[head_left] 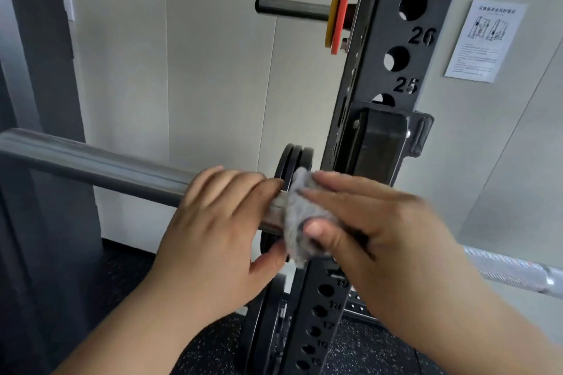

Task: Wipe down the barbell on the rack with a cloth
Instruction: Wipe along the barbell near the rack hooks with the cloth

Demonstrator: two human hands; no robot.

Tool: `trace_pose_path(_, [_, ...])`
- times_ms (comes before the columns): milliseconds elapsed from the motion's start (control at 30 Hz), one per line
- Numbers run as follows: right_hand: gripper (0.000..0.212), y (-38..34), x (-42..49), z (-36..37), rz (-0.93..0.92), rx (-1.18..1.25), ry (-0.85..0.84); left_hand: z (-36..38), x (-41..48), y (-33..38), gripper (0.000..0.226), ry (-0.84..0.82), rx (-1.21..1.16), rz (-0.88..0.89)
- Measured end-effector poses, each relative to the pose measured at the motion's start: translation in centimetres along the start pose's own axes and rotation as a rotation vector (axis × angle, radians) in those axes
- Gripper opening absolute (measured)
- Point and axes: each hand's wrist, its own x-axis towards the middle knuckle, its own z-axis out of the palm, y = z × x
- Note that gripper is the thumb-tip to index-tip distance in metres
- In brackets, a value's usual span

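The barbell [91,164] lies across the black rack upright [393,49], its smooth steel sleeve running left and its knurled shaft showing at the right edge. My left hand [213,231] is wrapped over the sleeve just left of the rack. My right hand [374,237] presses a small grey cloth [300,213] around the sleeve beside the left hand, thumb under and fingers over. The cloth hides the bar where it meets the rack's J-hook [380,143].
Black weight plates [294,158] hang behind the hands and more sit lower on the rack [265,335]. A storage peg [292,9] with yellow and orange plates juts left above. A paper notice [484,39] is on the grey wall. Speckled rubber floor lies below.
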Motion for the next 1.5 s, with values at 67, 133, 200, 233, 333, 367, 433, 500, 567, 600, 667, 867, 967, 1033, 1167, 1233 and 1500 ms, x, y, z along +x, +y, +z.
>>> trace_pose_path(67, [0.055,-0.5,-0.6,0.8,-0.006,-0.193,-0.144,0.0,-0.7,0.0,0.063,-0.006,0.006,0.005])
trace_pose_path(133, [0.052,-0.8,-1.2,0.7,0.062,-0.24,-0.133,-0.1,-1.2,-0.3,0.064,-0.007,0.001,0.03])
trace_pose_path(200, [0.045,-1.0,-2.0,-0.1,0.137,-0.17,-0.025,-0.1,-1.6,-0.7,0.065,-0.026,-0.019,0.061])
trace_pose_path(233, [0.043,-1.1,-2.1,-0.5,0.171,-0.144,0.029,-0.1,-1.8,-0.9,0.066,-0.028,-0.035,0.071])
trace_pose_path(333, [0.041,-1.4,-2.0,-0.5,0.21,-0.127,0.098,-0.2,-2.3,-1.3,0.066,-0.004,-0.083,0.087])
trace_pose_path(367, [0.043,-1.7,-1.5,0.0,0.217,-0.133,0.084,-0.3,-2.4,-1.4,0.065,0.006,-0.092,0.097])
trace_pose_path(433, [0.045,-2.6,-0.5,1.3,0.179,-0.233,0.017,-0.7,-2.2,-2.1,0.06,0.025,-0.108,0.124])
trace_pose_path(500, [0.042,-3.3,0.3,2.5,0.065,-0.406,-0.056,-1.4,-1.5,-3.2,0.055,0.044,-0.112,0.139])
trace_pose_path(567, [0.041,-3.4,0.2,3.1,-0.001,-0.491,-0.073,-2.1,-0.7,-4.6,0.055,0.046,-0.078,0.114])
trace_pose_path(600, [0.041,-3.4,-0.1,3.1,0.009,-0.487,-0.054,-2.3,-0.3,-5.2,0.057,0.032,-0.061,0.09])
trace_pose_path(667, [0.043,-3.8,-1.1,2.7,0.096,-0.443,0.02,-2.5,-0.1,-6.1,0.062,-0.033,-0.038,0.047])
trace_pose_path(867, [0.041,-5.1,-0.6,2.9,0.263,-0.555,0.129,-2.1,-1.0,-6.5,0.069,-0.134,-0.006,0.026])
trace_pose_path(967, [0.029,-5.5,1.0,4.2,0.179,-0.556,0.081,-2.1,-1.1,-6.5,0.067,-0.121,-0.012,0.035])
trace_pose_path(1033, [0.038,-5.6,1.1,5.3,0.119,-0.585,0.038,-1.9,-1.5,-6.6,0.069,-0.109,-0.017,0.054])
trace_pose_path(1167, [0.045,-5.3,-0.8,5.6,0.03,-0.602,0.013,-1.5,-2.8,-7.0,0.075,-0.062,-0.031,0.097])
trace_pose_path(1233, [0.042,-5.1,-1.7,5.0,0.068,-0.59,0.037,-1.4,-3.5,-7.3,0.076,-0.024,-0.045,0.132])
trace_pose_path(1500, [0.042,-6.6,1.6,8.0,0.169,-0.647,0.064,-2.2,-2.9,-11.6,0.068,0.031,0.001,0.047])
